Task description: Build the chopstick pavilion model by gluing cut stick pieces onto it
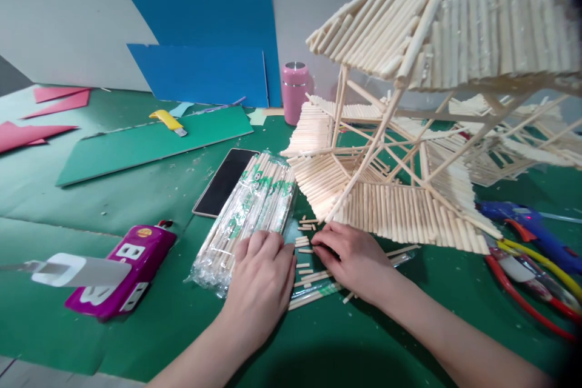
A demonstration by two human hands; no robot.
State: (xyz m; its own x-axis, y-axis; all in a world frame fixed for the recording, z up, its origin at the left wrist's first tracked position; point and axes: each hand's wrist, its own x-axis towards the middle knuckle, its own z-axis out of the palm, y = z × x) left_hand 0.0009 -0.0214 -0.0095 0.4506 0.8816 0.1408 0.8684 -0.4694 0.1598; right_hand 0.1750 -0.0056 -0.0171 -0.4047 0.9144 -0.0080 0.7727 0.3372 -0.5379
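- While the left hand (262,273) lies flat, fingers spread and gripping nothing, on the near end of the chopstick pack (250,215), the right hand (352,257) curls its fingertips onto the short cut sticks (304,242).
- Those sticks lie at nine o'clock from the right fingertips, between both hands, long axes mostly left-right.
- Stick model's (400,206) lower edge crowds twelve o'clock; open green mat (318,345) lies at six.

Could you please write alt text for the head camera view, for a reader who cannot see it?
Two bare hands rest on a green table among short cut wooden sticks: the left hand lies on a plastic-wrapped bundle of sticks, the right hand fingers the loose pieces. Behind them stands a tiered stick model building.
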